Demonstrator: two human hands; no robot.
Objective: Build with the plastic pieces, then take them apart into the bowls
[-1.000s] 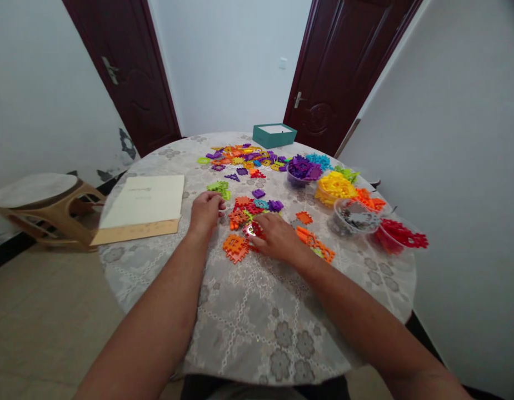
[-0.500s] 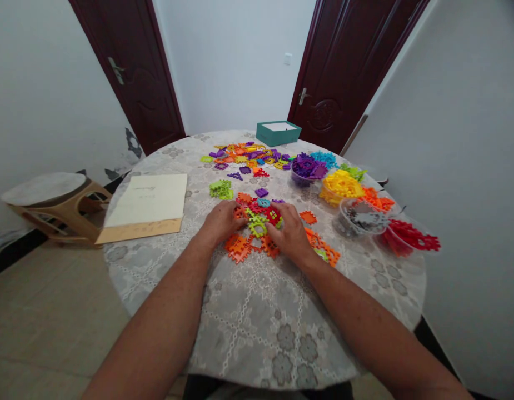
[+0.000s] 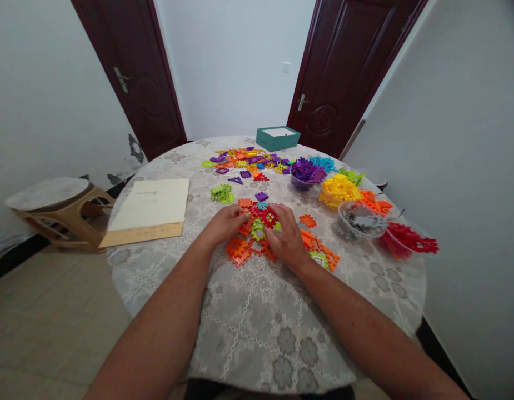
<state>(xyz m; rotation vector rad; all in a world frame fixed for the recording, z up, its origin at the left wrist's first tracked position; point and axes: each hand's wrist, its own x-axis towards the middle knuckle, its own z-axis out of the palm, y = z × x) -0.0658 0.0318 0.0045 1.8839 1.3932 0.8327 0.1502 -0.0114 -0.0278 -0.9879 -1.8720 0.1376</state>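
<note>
Both hands are over a mixed heap of toothed plastic building tiles in the middle of the table. The fingers of my left hand (image 3: 226, 223) close on an orange tile (image 3: 245, 226) at the heap's left side. Between the thumb and fingers of my right hand (image 3: 285, 238) is a red window tile (image 3: 270, 218), tilted up. A lime-green tile (image 3: 257, 229) lies between the hands, partly covered. Nearer to me, an orange tile (image 3: 239, 251) rests flat on the cloth. My right palm hides some of the heap.
Round tubs of purple (image 3: 307, 171), yellow (image 3: 340, 190), grey (image 3: 362, 218) and red pieces (image 3: 410, 239) line the right side. A mixed pile (image 3: 250, 158) spreads before a green box (image 3: 277, 139). A notepad (image 3: 152, 205) lies left; a stool (image 3: 60, 205) stands beside the table.
My right hand has shifted slightly left and down with the red window tile. A lime-green tile under my right forearm shows more now. The view has tipped slightly.
</note>
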